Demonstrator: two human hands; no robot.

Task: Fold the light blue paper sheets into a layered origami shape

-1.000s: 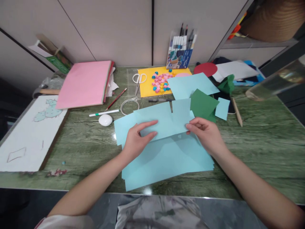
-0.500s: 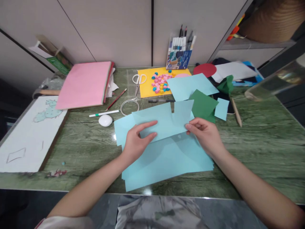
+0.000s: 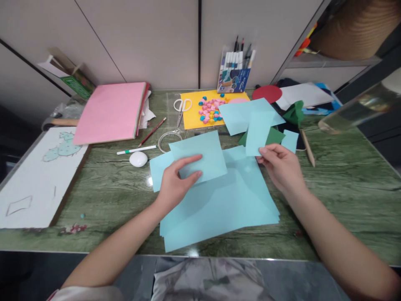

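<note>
My left hand (image 3: 175, 182) grips a light blue paper piece (image 3: 209, 152), thumb and index finger on its face and the other fingers hidden beneath. Between the thumb and fingers of my right hand (image 3: 283, 167) is a narrow light blue paper strip (image 3: 257, 131), raised over a green paper (image 3: 275, 137). The strip and the larger piece are apart. Below both hands lie overlapping light blue sheets (image 3: 216, 217) on the desk. Another light blue sheet (image 3: 234, 115) rests behind the strip, and a small light blue rectangle (image 3: 290, 140) is to its right.
White-handled scissors (image 3: 181, 108), a tape roll (image 3: 166, 141), a marker (image 3: 136, 149) and a white egg-shaped object (image 3: 138, 159) lie at left centre. Pink and blue bits cover a yellow sheet (image 3: 191, 119). A drawing board (image 3: 37, 179) occupies the left; a clear cylinder (image 3: 351, 110) leans in from the right.
The strip has come off the larger paper piece. My right hand has carried it right and up, while my left hand has shifted slightly left with the remaining piece.
</note>
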